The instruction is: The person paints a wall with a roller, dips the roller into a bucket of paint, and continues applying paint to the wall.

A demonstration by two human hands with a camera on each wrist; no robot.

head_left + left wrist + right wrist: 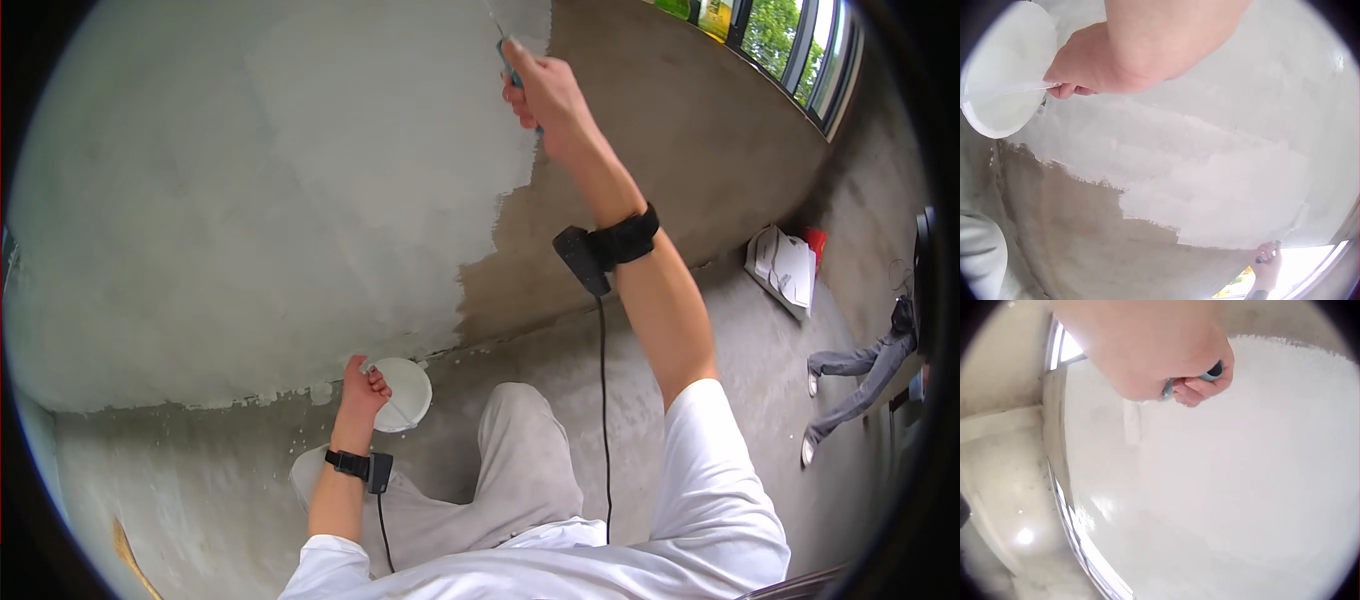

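Observation:
In the head view my right hand (pixel 545 95) is raised high against the wall. Its fingers curl round the teal handle (pixel 1212 371) of a paint roller. A thin rod leads up from the handle, and the pale roller head (pixel 1132 422) blends into the white wall in the right wrist view. Low by the foot of the wall, my left hand (pixel 364 388) grips the handle (pixel 1013 88) of a white bucket (pixel 429 388). That handle runs across the bucket's mouth, with whitish paint showing inside.
White coating covers much of the wall (pixel 300 180), ending in a ragged edge beside bare brown-grey plaster (pixel 640 130). Windows (pixel 790 50) are at upper right. A white bag (pixel 783 268) lies on the floor, and another person's legs (pixel 860 380) show farther right.

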